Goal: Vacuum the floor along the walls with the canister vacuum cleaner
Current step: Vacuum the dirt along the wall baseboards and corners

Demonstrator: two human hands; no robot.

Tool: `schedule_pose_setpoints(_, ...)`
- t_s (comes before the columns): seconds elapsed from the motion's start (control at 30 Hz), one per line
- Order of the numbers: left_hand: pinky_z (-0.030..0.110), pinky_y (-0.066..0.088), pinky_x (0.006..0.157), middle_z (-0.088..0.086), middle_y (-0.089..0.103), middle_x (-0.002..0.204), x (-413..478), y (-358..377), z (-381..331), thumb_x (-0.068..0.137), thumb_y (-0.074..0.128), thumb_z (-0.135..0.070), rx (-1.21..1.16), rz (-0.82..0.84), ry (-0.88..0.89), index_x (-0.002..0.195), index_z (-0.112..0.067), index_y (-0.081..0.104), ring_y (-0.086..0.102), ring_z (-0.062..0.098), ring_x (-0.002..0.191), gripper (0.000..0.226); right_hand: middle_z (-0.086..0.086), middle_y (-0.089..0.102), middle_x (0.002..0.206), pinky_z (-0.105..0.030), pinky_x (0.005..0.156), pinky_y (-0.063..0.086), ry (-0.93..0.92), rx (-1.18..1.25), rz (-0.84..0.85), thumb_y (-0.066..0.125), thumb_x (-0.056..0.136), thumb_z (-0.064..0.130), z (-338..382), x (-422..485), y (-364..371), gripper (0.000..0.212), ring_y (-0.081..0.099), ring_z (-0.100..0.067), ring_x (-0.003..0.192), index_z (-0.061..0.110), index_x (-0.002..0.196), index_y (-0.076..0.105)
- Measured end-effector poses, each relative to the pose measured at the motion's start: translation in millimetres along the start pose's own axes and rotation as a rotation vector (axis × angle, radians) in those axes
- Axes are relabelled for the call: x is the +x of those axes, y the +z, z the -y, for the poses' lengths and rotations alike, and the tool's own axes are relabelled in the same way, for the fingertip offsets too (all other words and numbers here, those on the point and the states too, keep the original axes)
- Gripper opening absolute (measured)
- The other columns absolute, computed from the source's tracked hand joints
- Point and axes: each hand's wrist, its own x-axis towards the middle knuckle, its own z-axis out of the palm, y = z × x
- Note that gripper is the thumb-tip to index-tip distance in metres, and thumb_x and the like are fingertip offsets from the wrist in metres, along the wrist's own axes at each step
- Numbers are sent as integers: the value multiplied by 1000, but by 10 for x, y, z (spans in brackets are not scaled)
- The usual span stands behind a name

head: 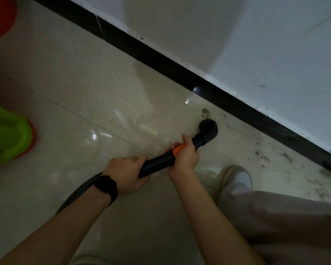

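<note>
I hold a black vacuum wand (157, 163) with an orange band low over the beige tile floor. My left hand (125, 174), a black watch on its wrist, grips the wand's rear end where the ribbed hose (78, 190) joins. My right hand (185, 156) is wrapped around the orange band further forward. The bent black nozzle (208, 131) points down at the floor, close to the black skirting (180, 70) below the white wall. Dark dirt (205, 111) lies just beyond the nozzle, and more is scattered along the skirting to the right. The canister is out of view.
A green and orange plastic object (10, 138) stands on the floor at the left, with a red one (0, 16) at the upper left. My right leg in light trousers and a pale shoe (237, 176) are planted just right of the wand.
</note>
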Motion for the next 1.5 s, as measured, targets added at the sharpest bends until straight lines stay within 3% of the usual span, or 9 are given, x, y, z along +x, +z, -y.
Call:
schedule_pose_setpoints(0.37, 31, 36, 65, -6, 65, 108, 83, -113, 12, 91, 46, -57, 24, -14, -79, 119, -28, 43, 65, 25, 87, 40, -4, 51, 55, -28, 46, 46, 34, -21, 85, 66, 90, 7, 104, 36, 222, 18, 49, -17, 42, 10, 102, 53)
schedule_pose_setpoints(0.57, 31, 37, 66, -4, 64, 110, 228, -169, -127, 92, 45, -55, 49, -8, -70, 120, -27, 40, 65, 27, 90, 40, -4, 51, 56, -28, 45, 44, 35, -14, 86, 65, 89, 6, 272, 133, 239, 13, 47, -17, 41, 10, 92, 52)
schedule_pose_setpoints(0.8, 32, 38, 68, -2, 63, 113, 453, -174, -282, 93, 45, -54, 80, -12, -45, 120, -25, 40, 65, 30, 91, 40, -3, 51, 56, -27, 44, 44, 8, 3, 99, 63, 88, 6, 456, 303, 196, 15, 48, -16, 41, 10, 96, 52)
schedule_pose_setpoints(1.0, 32, 45, 68, -2, 64, 103, 449, -213, -131, 92, 47, -54, 10, -46, -86, 114, -24, 40, 65, 28, 84, 38, -3, 50, 55, -28, 45, 45, 25, -6, 146, 63, 88, 5, 395, 296, 365, 19, 47, -16, 42, 9, 102, 50)
schedule_pose_setpoints(1.2, 32, 42, 61, -2, 68, 89, 315, -258, 197, 87, 53, -57, -110, -80, -163, 95, -29, 40, 66, 30, 78, 31, -7, 52, 61, -30, 48, 50, 34, -49, 238, 65, 94, 6, 199, 176, 668, 21, 52, -19, 44, 9, 106, 48)
schedule_pose_setpoints(1.33, 31, 45, 62, -3, 68, 88, 185, -217, 350, 79, 41, -68, -82, -39, -111, 90, -35, 34, 67, 27, 77, 36, -6, 51, 63, -30, 48, 49, 48, -45, 155, 66, 95, 7, 41, 64, 576, 20, 51, -18, 43, 10, 102, 48)
schedule_pose_setpoints(1.5, 29, 36, 62, -7, 67, 98, 59, -81, 249, 87, 49, -64, -2, 51, 43, 98, -35, 39, 67, 24, 83, 33, -6, 46, 58, -27, 43, 45, 49, 78, -38, 66, 92, 4, -68, -1, 151, 19, 45, -19, 39, 8, 99, 49)
